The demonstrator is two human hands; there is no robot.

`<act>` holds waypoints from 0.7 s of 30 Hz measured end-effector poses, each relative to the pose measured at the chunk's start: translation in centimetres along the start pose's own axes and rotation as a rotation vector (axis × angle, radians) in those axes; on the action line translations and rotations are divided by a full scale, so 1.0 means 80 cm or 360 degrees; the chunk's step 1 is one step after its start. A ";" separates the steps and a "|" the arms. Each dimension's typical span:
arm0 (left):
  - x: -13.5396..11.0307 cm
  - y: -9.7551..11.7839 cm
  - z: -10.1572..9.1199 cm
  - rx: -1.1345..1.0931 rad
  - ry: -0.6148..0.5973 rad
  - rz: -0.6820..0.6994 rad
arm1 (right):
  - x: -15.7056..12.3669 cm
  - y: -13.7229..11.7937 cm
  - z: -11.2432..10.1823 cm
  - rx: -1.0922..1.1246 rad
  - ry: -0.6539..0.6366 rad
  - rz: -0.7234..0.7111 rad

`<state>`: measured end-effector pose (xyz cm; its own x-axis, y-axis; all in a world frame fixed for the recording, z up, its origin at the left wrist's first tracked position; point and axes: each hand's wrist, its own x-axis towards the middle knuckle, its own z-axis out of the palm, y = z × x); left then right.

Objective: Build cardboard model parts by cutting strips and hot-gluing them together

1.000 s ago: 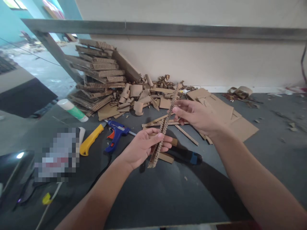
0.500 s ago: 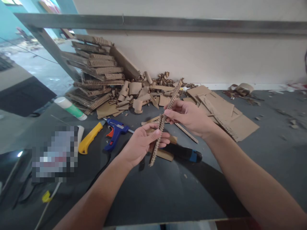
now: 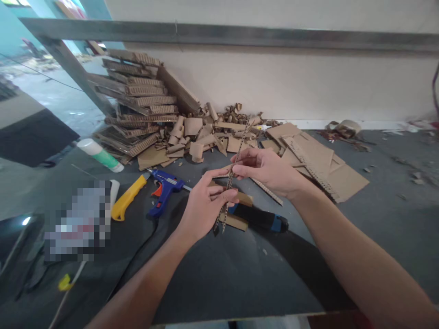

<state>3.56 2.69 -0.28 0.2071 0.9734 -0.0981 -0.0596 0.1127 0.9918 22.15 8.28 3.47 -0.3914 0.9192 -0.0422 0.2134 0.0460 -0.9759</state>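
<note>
A person's two bare hands hold a long, thin strip of brown corrugated cardboard [image 3: 241, 141] above a dark grey counter [image 3: 222, 274]. The strip stands nearly upright, tilted away from the person, with its top end toward a heap of cardboard scraps [image 3: 206, 135].

The left hand [image 3: 202, 208] has a closed grip on the strip's lower part, thumb against fingers with the forefinger stretched out. The right hand [image 3: 270, 171] pinches the strip shut just above it.

The strip looks flimsy. With both grips so close together, a hard squeeze or a twist could kink or snap it, and the long free top end could sag.

A blue hot glue gun [image 3: 164, 189] lies just left of the hands, nozzle pointing toward them. If it is hot, a wrist could brush it.

The only container is a green bottle with a white cap [image 3: 99, 155], lying on its side at far left. Its contents cannot be seen.

Also nearby are a yellow utility knife [image 3: 126, 203] and a black and blue tool [image 3: 262, 218].
</note>
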 end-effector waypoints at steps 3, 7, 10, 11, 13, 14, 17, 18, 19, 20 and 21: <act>0.000 -0.004 0.000 0.0022 -0.0002 0.0079 | 0.001 0.002 -0.002 0.0053 -0.0031 0.0011; 0.001 -0.006 -0.001 0.0064 -0.0021 0.0119 | 0.003 0.005 -0.003 0.0082 -0.0025 -0.0011; 0.001 -0.003 -0.001 0.0067 -0.0030 0.0123 | 0.005 0.007 -0.002 0.0134 -0.0015 -0.0045; 0.001 -0.002 -0.001 0.0059 -0.0035 0.0117 | 0.006 0.008 -0.002 0.0152 -0.0006 -0.0041; 0.002 -0.002 -0.002 0.0040 -0.0037 0.0092 | 0.006 0.008 -0.001 0.0178 0.0018 -0.0016; 0.002 -0.002 -0.002 0.0029 -0.0026 0.0076 | 0.006 0.008 -0.001 0.0186 0.0029 -0.0006; 0.003 -0.005 -0.003 -0.0013 0.0038 0.0055 | 0.006 0.008 0.000 0.0155 -0.0028 0.0013; 0.003 -0.005 -0.003 -0.0027 0.0052 0.0058 | 0.006 0.008 0.001 0.0128 -0.0062 0.0019; 0.003 -0.005 -0.003 -0.0038 0.0061 0.0066 | 0.006 0.009 0.002 0.0099 -0.0087 0.0022; 0.003 -0.005 -0.002 -0.0044 0.0071 0.0079 | 0.006 0.009 0.003 0.0072 -0.0090 0.0021; 0.003 -0.005 -0.001 -0.0043 0.0085 0.0089 | 0.006 0.009 0.005 0.0051 -0.0070 0.0016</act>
<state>3.54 2.88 -0.68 0.1503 0.9875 -0.0474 -0.0960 0.0623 0.9934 21.76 8.62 2.63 -0.4287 0.9014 -0.0608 0.1888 0.0236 -0.9817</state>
